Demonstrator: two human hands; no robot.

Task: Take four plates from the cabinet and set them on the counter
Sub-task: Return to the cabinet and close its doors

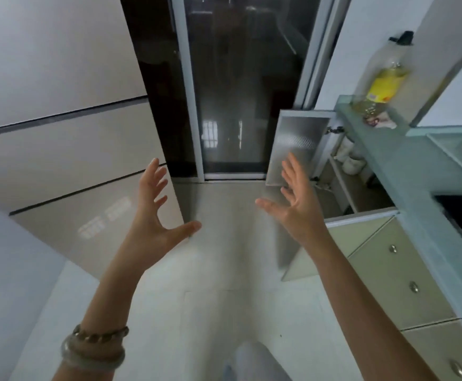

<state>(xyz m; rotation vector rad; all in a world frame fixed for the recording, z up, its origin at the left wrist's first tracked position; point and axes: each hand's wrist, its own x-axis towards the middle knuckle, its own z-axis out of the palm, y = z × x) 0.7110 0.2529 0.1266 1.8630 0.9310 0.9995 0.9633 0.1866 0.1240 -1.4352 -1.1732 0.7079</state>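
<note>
My left hand [155, 213] and my right hand [297, 207] are both raised in front of me over the floor, fingers spread, each holding nothing. To the right, a lower cabinet [345, 188] under the counter [394, 160] stands with its door [295, 144] swung open. My right hand is just in front of that door, not touching it. Inside the cabinet some pale crockery [353, 160] shows on a shelf; I cannot make out plates clearly.
An oil bottle [383, 81] and a small packet [379, 122] stand on the counter's far end. Drawers with metal knobs [392, 270] run below the counter on the right. A dark glass sliding door [238, 92] is ahead, beige wall panels [59, 119] on the left.
</note>
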